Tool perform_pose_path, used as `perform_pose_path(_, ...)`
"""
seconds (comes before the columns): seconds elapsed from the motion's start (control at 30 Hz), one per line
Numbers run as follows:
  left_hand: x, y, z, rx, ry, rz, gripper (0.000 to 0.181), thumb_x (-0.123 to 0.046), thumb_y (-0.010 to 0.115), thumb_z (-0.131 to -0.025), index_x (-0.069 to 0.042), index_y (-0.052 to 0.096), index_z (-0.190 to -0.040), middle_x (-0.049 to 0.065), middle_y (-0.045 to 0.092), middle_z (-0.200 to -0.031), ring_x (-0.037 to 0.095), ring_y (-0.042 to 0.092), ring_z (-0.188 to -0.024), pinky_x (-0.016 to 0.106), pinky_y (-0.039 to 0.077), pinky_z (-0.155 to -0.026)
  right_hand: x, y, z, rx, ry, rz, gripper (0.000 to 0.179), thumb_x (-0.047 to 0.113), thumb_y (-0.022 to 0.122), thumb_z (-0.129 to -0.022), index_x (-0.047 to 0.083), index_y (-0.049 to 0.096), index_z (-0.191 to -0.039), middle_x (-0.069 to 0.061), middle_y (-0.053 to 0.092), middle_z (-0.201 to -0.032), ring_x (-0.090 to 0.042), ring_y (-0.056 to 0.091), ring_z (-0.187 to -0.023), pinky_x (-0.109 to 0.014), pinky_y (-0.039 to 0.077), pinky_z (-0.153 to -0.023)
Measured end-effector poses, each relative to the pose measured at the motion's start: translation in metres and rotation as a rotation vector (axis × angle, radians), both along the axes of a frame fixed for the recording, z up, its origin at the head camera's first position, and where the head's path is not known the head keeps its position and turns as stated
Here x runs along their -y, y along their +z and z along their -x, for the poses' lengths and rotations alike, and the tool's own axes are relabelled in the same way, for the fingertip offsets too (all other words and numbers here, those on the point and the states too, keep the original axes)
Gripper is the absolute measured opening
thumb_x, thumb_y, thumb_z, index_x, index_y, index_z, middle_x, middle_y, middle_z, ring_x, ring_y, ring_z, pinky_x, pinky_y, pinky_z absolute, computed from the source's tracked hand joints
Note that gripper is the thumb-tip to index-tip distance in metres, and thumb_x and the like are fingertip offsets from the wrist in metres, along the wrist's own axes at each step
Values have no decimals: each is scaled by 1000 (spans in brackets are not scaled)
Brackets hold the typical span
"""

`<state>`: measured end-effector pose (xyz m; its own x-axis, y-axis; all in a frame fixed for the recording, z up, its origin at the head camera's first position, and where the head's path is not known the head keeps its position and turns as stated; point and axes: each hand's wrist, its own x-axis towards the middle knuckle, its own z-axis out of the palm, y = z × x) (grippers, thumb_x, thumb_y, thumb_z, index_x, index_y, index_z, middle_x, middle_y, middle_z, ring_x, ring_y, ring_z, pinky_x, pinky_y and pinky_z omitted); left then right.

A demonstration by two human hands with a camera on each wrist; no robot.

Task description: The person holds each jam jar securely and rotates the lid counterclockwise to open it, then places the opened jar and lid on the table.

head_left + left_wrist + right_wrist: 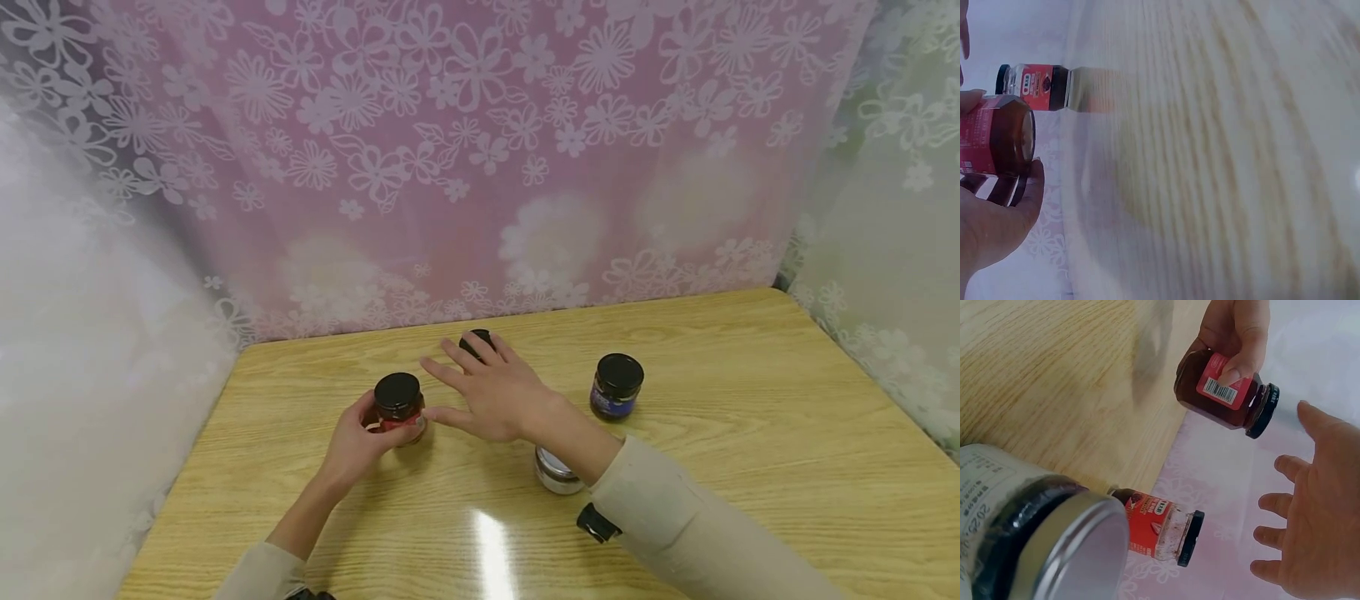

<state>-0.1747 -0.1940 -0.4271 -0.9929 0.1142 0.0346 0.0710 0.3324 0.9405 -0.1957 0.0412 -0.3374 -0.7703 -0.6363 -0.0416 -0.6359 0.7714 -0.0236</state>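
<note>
My left hand [355, 446] grips a glass jar [399, 402] with dark contents, a red label and a black lid, at the left of the table. In the left wrist view the jar's base [1026, 134] shows off the tabletop, and in the right wrist view the thumb lies over its barcode label [1225, 390]. My right hand [498, 402] is held palm down just right of this jar, fingers spread, holding nothing. Behind those fingers stands another red-labelled jar [1147, 522] with a black lid, mostly hidden in the head view.
A silver-lidded jar [555, 479] stands under my right forearm, partly covered by it. Further right is a blue-labelled jar [617, 389] with a black lid. The wood-grain table [750, 433] ends at a pink floral curtain [450, 208] behind.
</note>
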Motion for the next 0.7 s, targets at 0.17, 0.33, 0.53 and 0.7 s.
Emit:
perform_pose_path(0.17, 1, 2, -7, -20, 22, 13, 54, -26, 81, -78, -18, 56, -125, 6, 60, -111, 24, 59, -98, 37, 50, -81, -2, 4, -4, -7, -2, 29, 71, 74, 17, -90, 40, 14, -152, 3, 10, -159, -24, 4, -144, -52, 8, -113)
perform_pose_path(0.33, 1, 7, -14, -36, 13, 46, 54, -28, 82, -77, -18, 57, -124, 7, 61, -107, 24, 60, -91, 34, 52, -74, -2, 7, -8, -10, 8, 64, 72, 74, 17, -90, 38, 16, -153, 2, 12, -159, -24, 5, -144, -51, 8, -113)
perform_pose_path(0.53, -3, 12, -23, -46, -29, 46, 53, -26, 83, -76, -22, 58, -123, 3, 64, -106, 23, 62, -91, 32, 53, -75, -2, 12, -14, 2, 28, 113, 73, 74, 15, -90, 37, 17, -153, 2, 13, -158, -25, 7, -144, -50, 9, -113)
perform_pose_path(0.7, -6, 14, -29, -41, -43, 46, 53, -23, 83, -75, -23, 58, -122, 4, 63, -106, 23, 63, -91, 32, 54, -74, -1, 12, -17, -4, 39, 145, 73, 74, 17, -90, 37, 19, -153, 2, 18, -157, -26, 13, -143, -52, 16, -112)
